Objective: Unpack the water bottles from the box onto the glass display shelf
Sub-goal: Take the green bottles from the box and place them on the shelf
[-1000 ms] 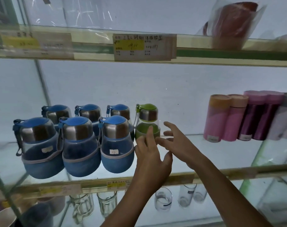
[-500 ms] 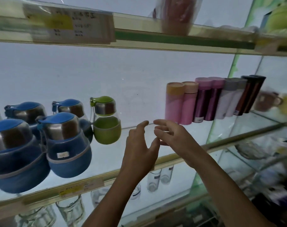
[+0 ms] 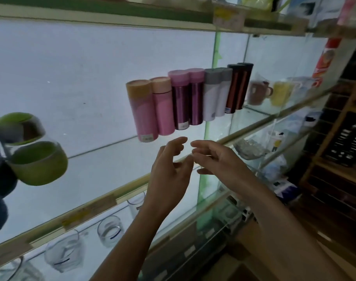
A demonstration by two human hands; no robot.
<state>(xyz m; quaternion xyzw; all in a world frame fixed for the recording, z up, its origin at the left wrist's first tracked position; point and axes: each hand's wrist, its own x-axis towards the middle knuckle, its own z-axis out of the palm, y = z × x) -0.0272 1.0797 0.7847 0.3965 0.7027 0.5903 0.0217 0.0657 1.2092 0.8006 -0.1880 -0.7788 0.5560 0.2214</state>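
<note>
A green water bottle [image 3: 34, 157] with a steel collar stands on the glass display shelf [image 3: 104, 175] at the far left, next to dark blue bottles [image 3: 0, 179] cut off by the frame edge. My left hand [image 3: 169, 175] and my right hand [image 3: 217, 161] hover side by side over the shelf's front edge, fingers relaxed, holding nothing. Both hands are well to the right of the green bottle. The box is not in view.
A row of slim flasks [image 3: 185, 102] in pink, purple, grey and dark colours stands further right on the shelf, just beyond my hands. Mugs [image 3: 260, 94] sit past them. Glass cups [image 3: 110, 230] fill the shelf below. Dark wooden racks [image 3: 339, 159] stand at the right.
The view has swung to the right, so the green and blue bottles slid to the left edge. Both hands drew away from the green bottle and now hover empty near the slim flasks.
</note>
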